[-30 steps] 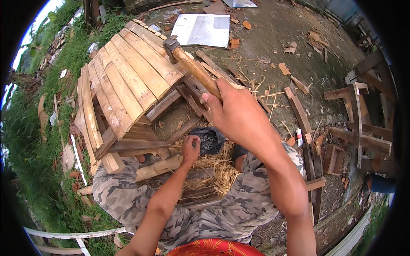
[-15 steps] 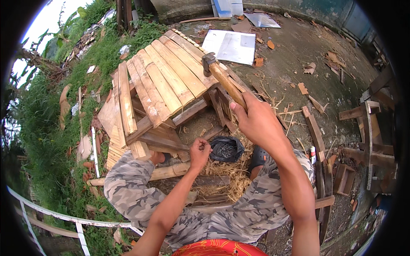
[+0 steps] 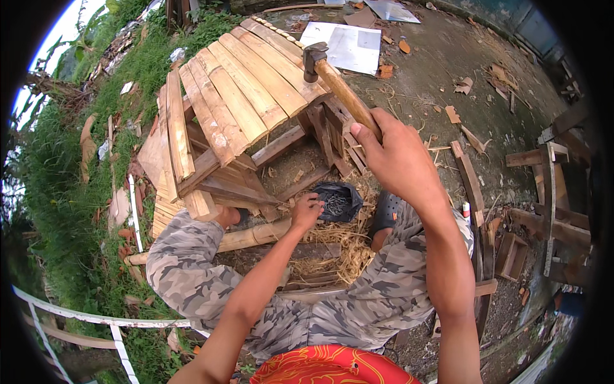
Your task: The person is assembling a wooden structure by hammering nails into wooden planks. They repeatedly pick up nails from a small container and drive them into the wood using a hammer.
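My right hand (image 3: 401, 153) is wrapped round the wooden handle of a hammer (image 3: 345, 96). The hammer's dark metal head is up near the front right corner of a slatted wooden top (image 3: 249, 96). That top is made of pale strips laid side by side on a wooden frame. Lower down, my left hand (image 3: 307, 210) is at the left rim of a black plastic bag (image 3: 348, 203), its fingers apart and reaching toward the opening. Thin grey nails (image 3: 335, 203) lie heaped inside the bag. I see nothing held in the left hand, though its fingertips are partly hidden.
A bamboo pole (image 3: 252, 236) and wood shavings (image 3: 358, 249) lie between my legs. At the right are a wooden frame (image 3: 549, 205) and a small wooden box (image 3: 511, 257). A white panel (image 3: 348, 46) lies beyond the top; a white railing (image 3: 83, 312) runs at lower left.
My left hand has moved slightly right, from beside the bag to its rim, and its closed fingers have parted. The right hand and hammer are slightly higher in view, still gripped.
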`<act>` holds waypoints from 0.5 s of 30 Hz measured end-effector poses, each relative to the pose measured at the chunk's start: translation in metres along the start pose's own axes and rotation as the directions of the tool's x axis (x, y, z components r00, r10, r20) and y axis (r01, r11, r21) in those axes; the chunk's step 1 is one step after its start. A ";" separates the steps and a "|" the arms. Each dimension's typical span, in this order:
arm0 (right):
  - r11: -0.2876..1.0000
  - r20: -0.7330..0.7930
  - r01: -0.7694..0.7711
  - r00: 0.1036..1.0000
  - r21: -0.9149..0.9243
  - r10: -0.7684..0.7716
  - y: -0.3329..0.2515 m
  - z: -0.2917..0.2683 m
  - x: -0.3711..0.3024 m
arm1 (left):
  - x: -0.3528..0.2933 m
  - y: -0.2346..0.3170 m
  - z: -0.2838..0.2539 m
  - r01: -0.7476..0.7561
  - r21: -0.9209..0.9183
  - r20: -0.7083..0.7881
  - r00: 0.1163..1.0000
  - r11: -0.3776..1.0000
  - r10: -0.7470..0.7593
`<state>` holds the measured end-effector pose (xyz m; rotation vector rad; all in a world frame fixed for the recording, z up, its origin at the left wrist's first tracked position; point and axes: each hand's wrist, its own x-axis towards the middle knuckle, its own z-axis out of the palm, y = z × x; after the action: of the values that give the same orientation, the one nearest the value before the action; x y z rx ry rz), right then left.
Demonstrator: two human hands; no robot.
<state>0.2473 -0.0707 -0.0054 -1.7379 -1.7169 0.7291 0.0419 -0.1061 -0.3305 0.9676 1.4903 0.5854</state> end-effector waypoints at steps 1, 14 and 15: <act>1.000 -0.009 -0.019 1.000 -0.003 0.019 0.000 -0.003 -0.001 | 0.010 -0.009 0.009 0.018 0.030 0.036 0.999 0.999 -0.019; 0.963 -0.087 -0.270 0.959 0.015 0.271 0.026 -0.027 -0.009 | 0.048 -0.080 0.073 0.104 0.507 0.012 0.992 0.856 -0.127; 0.956 -0.089 -0.294 0.952 0.004 0.293 0.028 -0.028 -0.010 | 0.047 -0.078 0.077 0.136 0.541 -0.012 0.988 0.830 -0.154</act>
<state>0.2870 -0.0814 -0.0068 -2.0263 -1.4200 0.7576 0.1005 -0.1210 -0.4327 1.2706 1.7233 0.0218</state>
